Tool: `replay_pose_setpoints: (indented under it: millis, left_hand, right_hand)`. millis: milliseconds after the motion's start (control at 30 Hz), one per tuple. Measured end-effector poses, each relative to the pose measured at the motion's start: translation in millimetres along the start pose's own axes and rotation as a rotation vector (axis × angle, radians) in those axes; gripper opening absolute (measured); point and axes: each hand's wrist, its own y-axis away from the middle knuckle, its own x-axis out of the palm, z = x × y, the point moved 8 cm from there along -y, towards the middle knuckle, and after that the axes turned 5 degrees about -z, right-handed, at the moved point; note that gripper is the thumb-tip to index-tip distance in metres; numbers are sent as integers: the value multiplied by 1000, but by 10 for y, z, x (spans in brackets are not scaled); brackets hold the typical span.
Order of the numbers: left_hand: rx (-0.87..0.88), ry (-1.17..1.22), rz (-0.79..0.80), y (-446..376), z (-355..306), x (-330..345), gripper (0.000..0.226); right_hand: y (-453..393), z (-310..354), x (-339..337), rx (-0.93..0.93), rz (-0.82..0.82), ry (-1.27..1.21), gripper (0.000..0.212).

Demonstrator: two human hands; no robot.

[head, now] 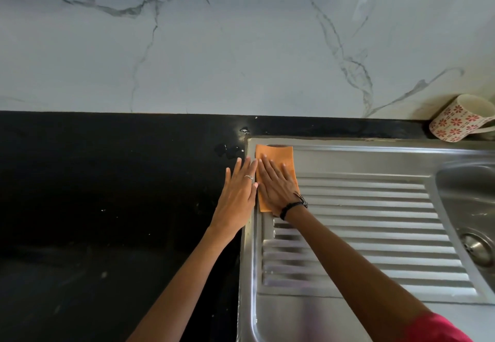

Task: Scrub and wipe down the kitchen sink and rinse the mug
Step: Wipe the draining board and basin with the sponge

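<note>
An orange cloth (276, 154) lies flat on the far left corner of the steel sink's ribbed drainboard (369, 224). My right hand (276, 185) presses flat on the cloth, fingers spread, a black band at the wrist. Just left of it, my left hand (237, 194), wearing a ring, rests flat on the black counter (107, 194) at the sink's left rim, holding nothing. The sink bowl (471, 202) with its drain (479, 248) shows at the right edge. A white mug with red flowers (458, 119) stands at the back right, against the wall.
A white marble-patterned wall (241, 47) rises behind the counter. A few water drops (227, 150) sit on the black counter near the sink's far left corner.
</note>
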Motion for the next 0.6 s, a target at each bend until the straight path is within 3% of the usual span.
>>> replay_pose_setpoints:
  millis: [233,600]
  left_hand:
    - [-38,-49,-14,178,129,-43,51]
    - [-164,-136,39,259,-55,216,54]
  right_hand:
    - [-354,-40,-93,129,15,-48,55]
    - [129,22,-20,-21,50,-18,61]
